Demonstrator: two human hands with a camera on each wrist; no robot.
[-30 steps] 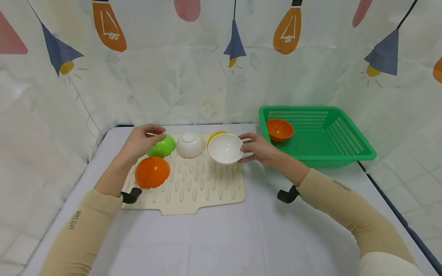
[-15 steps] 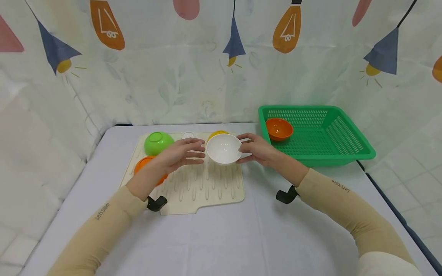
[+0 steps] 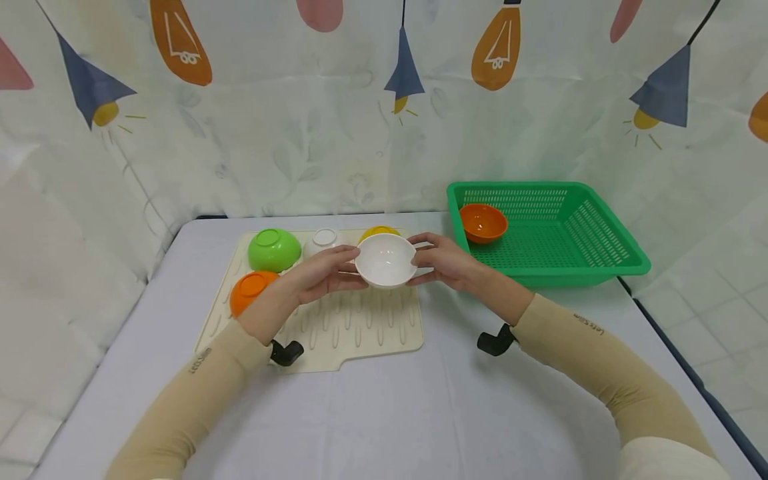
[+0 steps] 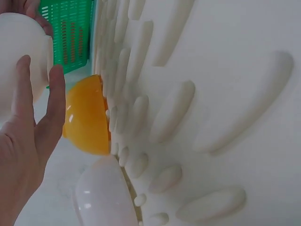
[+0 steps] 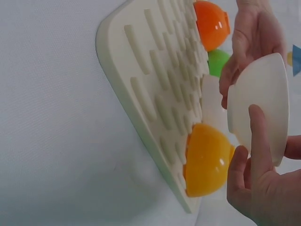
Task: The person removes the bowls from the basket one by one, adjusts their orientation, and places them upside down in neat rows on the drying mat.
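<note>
A white bowl (image 3: 386, 261) is held up over the cream drying mat (image 3: 384, 333), its inside facing me. My right hand (image 3: 447, 262) grips its right rim, thumb at the edge and fingers along the outside. On the opposite side, my left hand (image 3: 318, 275) has its thumb at the rim and fingers against the outer wall (image 4: 19, 70). Upside down on the mat are a green bowl (image 3: 274, 250), an orange bowl (image 3: 251, 291), another white bowl (image 4: 106, 195) and a yellow bowl (image 5: 208, 160). In the head view the left hand partly hides the orange and second white bowls.
A green perforated basket (image 3: 555, 272) stands at the back right, with a small orange bowl (image 3: 483, 223) inside at its left end. A white cloth (image 3: 384, 420) covers the table. Behind it hangs a patterned curtain (image 3: 336, 133).
My left hand has moved from the green bowl rightward to the white bowl's left rim and now holds it. The right hand keeps its grip, the bowl shifting only slightly left.
</note>
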